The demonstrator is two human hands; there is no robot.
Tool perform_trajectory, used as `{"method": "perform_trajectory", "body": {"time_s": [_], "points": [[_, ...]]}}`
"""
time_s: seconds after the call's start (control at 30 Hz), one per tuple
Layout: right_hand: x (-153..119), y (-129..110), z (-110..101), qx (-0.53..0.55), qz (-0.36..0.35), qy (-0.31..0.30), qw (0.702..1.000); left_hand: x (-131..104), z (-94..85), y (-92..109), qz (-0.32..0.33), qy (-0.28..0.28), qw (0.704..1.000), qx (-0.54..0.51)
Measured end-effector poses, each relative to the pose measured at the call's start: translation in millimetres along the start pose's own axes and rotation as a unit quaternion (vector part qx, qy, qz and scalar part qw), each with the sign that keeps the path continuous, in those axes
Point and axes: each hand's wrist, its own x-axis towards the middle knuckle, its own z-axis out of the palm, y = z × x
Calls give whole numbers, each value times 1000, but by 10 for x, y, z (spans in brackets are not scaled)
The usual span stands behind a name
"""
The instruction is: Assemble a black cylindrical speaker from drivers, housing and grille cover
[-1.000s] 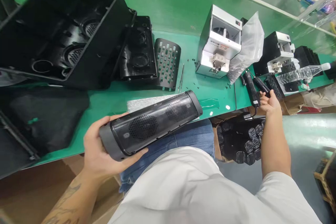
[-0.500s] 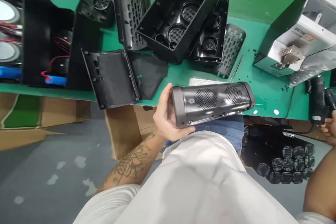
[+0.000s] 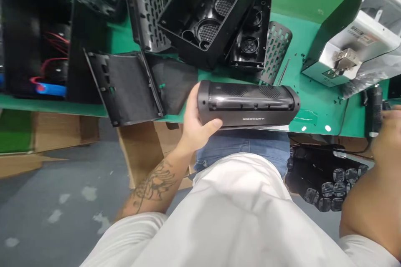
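Observation:
A long black speaker (image 3: 250, 104) marked MERKURY lies level at the table's front edge. My left hand (image 3: 197, 123) is wrapped round its left end, thumb on the front face. The speaker's lettered side faces me, and its round perforated patches show on top. At the far right, my right hand (image 3: 390, 129) is blurred beside a black tool (image 3: 373, 110) with a cable; whether it grips anything does not show.
Behind the speaker on the green table (image 3: 300, 96) are a large open black housing (image 3: 200, 16), a smaller housing (image 3: 250, 46), a perforated panel (image 3: 275, 52) and tweezers (image 3: 283, 71). A white machine (image 3: 354, 37) stands right. Cardboard (image 3: 140, 150) is below left.
The speaker has been rotated in my left hand, so its lettered side now shows and it sits more level. My right hand has moved up and left beside the black tool.

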Motion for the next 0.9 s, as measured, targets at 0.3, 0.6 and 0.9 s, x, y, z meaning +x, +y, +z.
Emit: {"method": "perform_trajectory", "body": {"time_s": [0.3,0.6,0.9], "points": [[495,-1920,358,-20,-516,-157,842,210,-14,0,63,-128,988,52],[560,-1941,228,67,-542,-185,817,241,81,179,55,-156,982,87],[618,-1929,-219,137,-435,-246,855,231,42,168,22,-213,972,94]]}}
